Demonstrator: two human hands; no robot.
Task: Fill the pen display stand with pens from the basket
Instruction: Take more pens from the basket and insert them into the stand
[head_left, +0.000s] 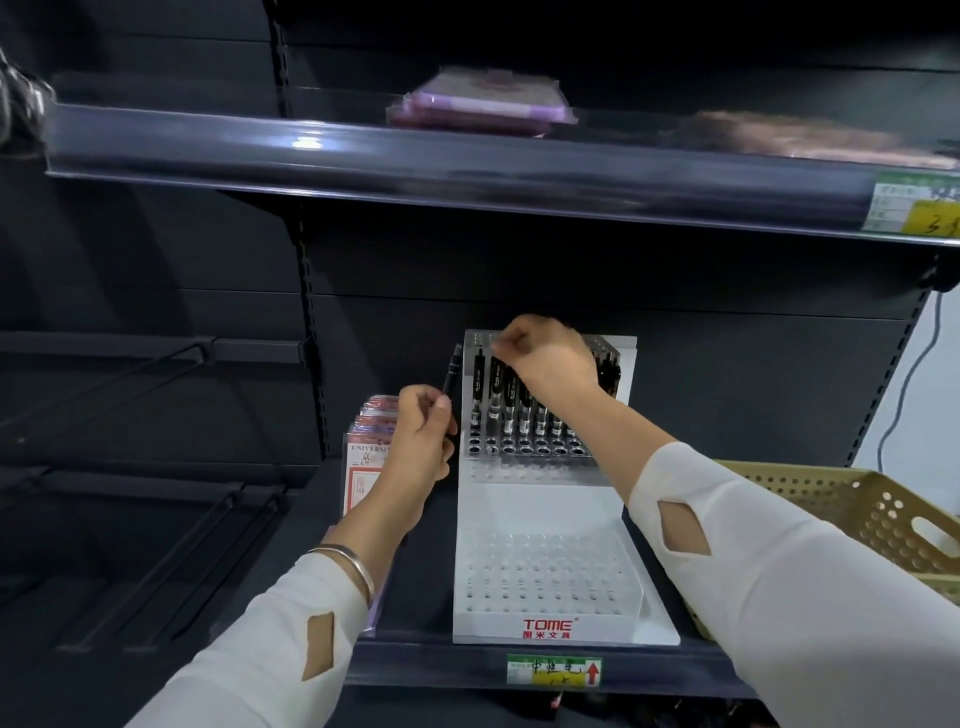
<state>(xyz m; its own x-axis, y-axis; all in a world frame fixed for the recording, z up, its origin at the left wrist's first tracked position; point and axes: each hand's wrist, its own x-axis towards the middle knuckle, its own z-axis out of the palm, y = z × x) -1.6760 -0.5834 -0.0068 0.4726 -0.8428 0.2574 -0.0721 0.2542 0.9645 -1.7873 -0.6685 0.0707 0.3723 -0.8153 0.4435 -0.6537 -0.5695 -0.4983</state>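
At the shelf (415, 662), your left hand (421, 441) pinches a seemingly light, stiff pen (451, 375) low down, your right hand (550, 358) pinching a second pen (496, 382).

basket (810, 493): cut by right edge | rear pens (609, 371): partly behind right hand (545, 358)

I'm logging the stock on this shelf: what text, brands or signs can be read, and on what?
"TOME", in red, on the front of the pen display stand; the characters beneath are too small to read.
"UNIVERSIT", cut off by the left hand, on the card packet.
A red up arrow on the lower shelf label; its handwriting is unclear.
Upper shelf label: blurred.
Print on the pens: too small.
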